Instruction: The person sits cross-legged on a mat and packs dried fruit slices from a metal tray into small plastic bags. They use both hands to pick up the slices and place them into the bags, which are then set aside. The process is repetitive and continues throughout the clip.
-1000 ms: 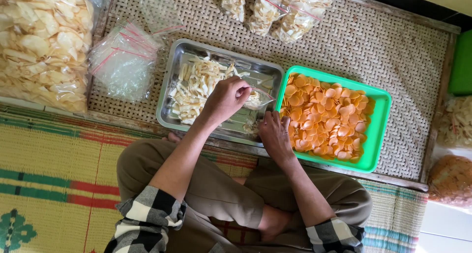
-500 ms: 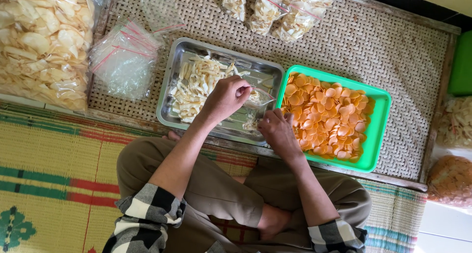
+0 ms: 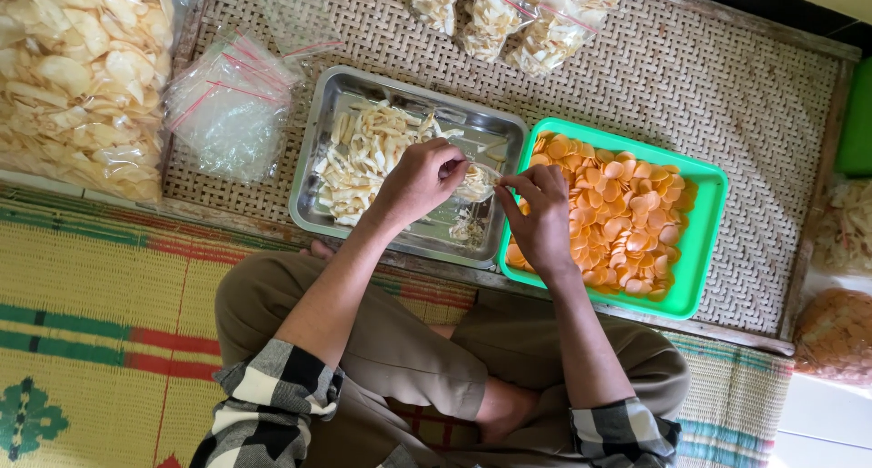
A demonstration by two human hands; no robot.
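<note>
The person sits cross-legged on a striped woven mat (image 3: 91,304) facing a rattan tray (image 3: 727,114). The left hand (image 3: 418,182) is closed in a pinch on the mouth of a small clear bag (image 3: 474,183) partly filled with pale chips; the right hand (image 3: 542,218) pinches the same bag from the opposite side, fingers curled. The bag hangs between the two hands, above the right end of a rectangular metal tray (image 3: 409,164), close to the edge of a green plastic tray (image 3: 704,241). The metal tray holds a heap of pale chip strips (image 3: 363,154) at its left end and a few loose pieces near its lower right corner. The green tray, touching the metal tray's right side, is filled with round orange crackers (image 3: 627,218). To the left of the metal tray lies a stack of empty clear bags (image 3: 227,104) with red seal strips, and beyond it a large bag of pale crackers (image 3: 77,77). Three filled small packets (image 3: 522,14) lie at the far edge of the rattan tray.
</note>
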